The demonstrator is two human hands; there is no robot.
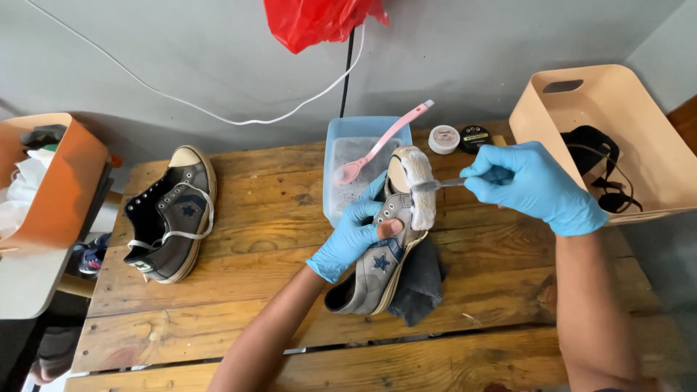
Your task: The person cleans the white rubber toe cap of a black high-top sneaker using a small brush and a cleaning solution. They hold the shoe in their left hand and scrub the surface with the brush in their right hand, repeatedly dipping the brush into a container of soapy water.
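Sneaker point(382, 255), grey with a foam-covered toe, stands tilted on a dark cloth point(421, 283) on the wooden table point(239, 305). My left hand point(353, 234) clamps around its side; my right hand point(528, 183) pinches a small brush point(435, 184) against the toe. Behind sits a water tub point(341, 145) with a pink brush point(377, 149); the other sneaker point(170, 214) lies well apart on the left.

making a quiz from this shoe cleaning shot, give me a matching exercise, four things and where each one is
Things:
1. pink brush
2. second sneaker
3. dark cloth
4. black straps

Places:
a. under the held sneaker
b. in the beige bin
c. across the clear tub
d. on the left of the table

Pairs: 1-c, 2-d, 3-a, 4-b
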